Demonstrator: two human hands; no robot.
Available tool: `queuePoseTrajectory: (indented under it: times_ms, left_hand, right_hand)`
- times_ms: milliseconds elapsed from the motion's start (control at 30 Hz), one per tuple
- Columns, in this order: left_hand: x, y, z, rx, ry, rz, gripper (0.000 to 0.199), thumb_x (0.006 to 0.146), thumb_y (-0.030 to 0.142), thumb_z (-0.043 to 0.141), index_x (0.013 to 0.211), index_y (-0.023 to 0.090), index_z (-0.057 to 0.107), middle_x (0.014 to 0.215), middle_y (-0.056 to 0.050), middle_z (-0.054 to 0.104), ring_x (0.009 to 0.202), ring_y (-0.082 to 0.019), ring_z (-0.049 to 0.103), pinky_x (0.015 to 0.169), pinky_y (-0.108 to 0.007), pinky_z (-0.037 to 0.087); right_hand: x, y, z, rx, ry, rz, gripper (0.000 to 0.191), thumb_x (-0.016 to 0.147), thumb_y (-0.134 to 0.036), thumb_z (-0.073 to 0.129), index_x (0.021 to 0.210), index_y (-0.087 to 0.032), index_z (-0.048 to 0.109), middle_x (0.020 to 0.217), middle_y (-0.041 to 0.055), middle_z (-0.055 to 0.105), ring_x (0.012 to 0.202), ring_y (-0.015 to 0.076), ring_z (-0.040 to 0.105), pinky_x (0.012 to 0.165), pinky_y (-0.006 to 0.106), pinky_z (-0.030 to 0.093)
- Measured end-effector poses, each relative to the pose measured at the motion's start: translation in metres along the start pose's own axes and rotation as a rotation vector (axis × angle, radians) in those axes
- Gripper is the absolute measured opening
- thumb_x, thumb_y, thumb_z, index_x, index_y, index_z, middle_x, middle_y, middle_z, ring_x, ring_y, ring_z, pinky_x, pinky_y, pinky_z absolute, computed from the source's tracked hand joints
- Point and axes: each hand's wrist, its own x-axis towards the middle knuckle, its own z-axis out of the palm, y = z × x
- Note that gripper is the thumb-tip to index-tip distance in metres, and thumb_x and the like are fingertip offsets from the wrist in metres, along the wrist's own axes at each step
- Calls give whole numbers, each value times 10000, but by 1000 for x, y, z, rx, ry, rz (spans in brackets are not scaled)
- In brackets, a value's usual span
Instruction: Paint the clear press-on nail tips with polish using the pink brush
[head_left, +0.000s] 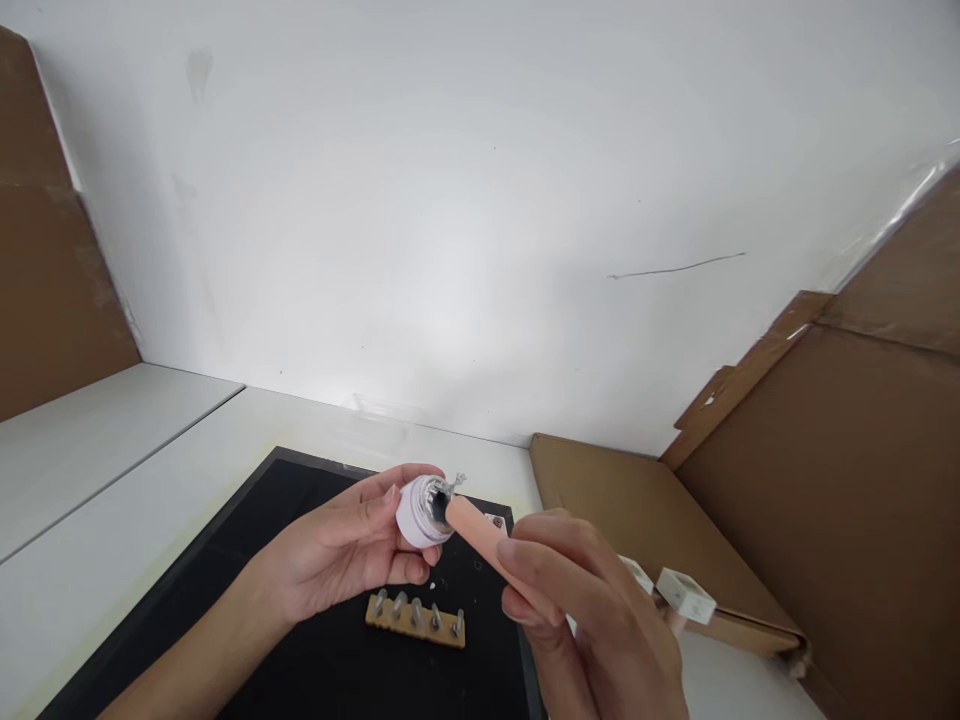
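Over the far right part of the black board (247, 510), well clear of its edges, the left hand (352, 535) is clamped on a small white jar (413, 515), thumb on one side and fingers curled around the other. The jar is tilted, its mouth toward the right hand (600, 590), which grips a peach-coloured stick (484, 537) between thumb and fingers; the stick's tip is at the mouth, though whether it touches the rim I cannot tell. Crumpled foil (459, 480) stands out from the rim, and more lines the mouth around a dark opening. So the opening of the foil looks well begun, perhaps mostly done; what seems left is the ragged foil around the rim, and how much is inside cannot be seen.

Farther out, toward the board's near right corner, lies a tan strip (405, 627) with metal pieces (417, 610) standing in it. Beyond the board's right edge, a flat cardboard box (615, 500) lies along the tabletop's (112, 450) far edge.
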Motion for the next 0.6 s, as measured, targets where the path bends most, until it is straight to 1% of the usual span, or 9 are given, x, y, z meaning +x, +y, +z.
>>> queuePoseTrajectory:
  times_ms: [100, 167, 233, 300, 367, 467, 600]
  left_hand:
    - [0, 0, 0, -6, -12, -2, 263, 839, 270, 673, 1086, 179, 685, 860, -54, 703, 769, -126, 666, 723, -214, 513]
    - [0, 0, 0, -7, -14, 0, 266, 843, 277, 668, 1089, 176, 685, 860, -56, 704, 771, -127, 667, 724, -215, 515]
    - [0, 0, 0, -7, -11, 1, 275, 848, 284, 661, 1098, 171, 681, 862, -57, 703, 771, -127, 667, 723, -215, 515]
    - [0, 0, 0, -5, -11, 1, 276, 852, 287, 655, 1101, 170, 679, 862, -55, 704, 769, -127, 666, 724, -217, 515]
    - [0, 0, 0, -7, -14, -2, 270, 856, 286, 651, 1099, 173, 679, 864, -53, 706, 771, -127, 667, 730, -220, 514]
    - [0, 0, 0, -17, -27, -10, 260, 859, 278, 648, 1095, 173, 678, 871, -58, 715, 778, -128, 671, 731, -218, 514]
    - [0, 0, 1, -32, -33, -20, 260, 860, 277, 647, 1092, 165, 675, 961, -93, 724, 780, -128, 676, 724, -211, 515]
  right_hand:
    - [-1, 2, 0, 84, -13, 20, 465, 875, -15, 431, 1294, -213, 466, 860, 30, 556, 708, 136, 537, 628, 260, 448]
    - [-1, 3, 0, 154, -6, 32, 486, 867, 7, 429, 1300, -212, 461, 874, 35, 551, 730, 142, 531, 616, 258, 436]
    - [-2, 5, 1, 232, 7, 52, 451, 867, 11, 435, 1256, -211, 485, 881, 38, 548, 752, 148, 530, 608, 254, 429]
    - [-2, 7, 2, 290, 34, 103, 378, 887, -19, 449, 1199, -224, 508, 880, 35, 547, 770, 151, 530, 609, 250, 428]
    - [-3, 8, 3, 336, 71, 170, 298, 922, -79, 458, 1154, -251, 529, 872, 25, 543, 758, 144, 529, 608, 244, 431]
    - [-3, 9, 4, 422, 135, 299, 201, 958, -196, 468, 1103, -296, 565, 861, 7, 552, 674, 117, 533, 588, 231, 444]
    - [0, 13, 8, 644, 253, 503, 140, 945, -341, 503, 1034, -312, 607, 691, -27, 558, 565, 96, 532, 515, 196, 461]
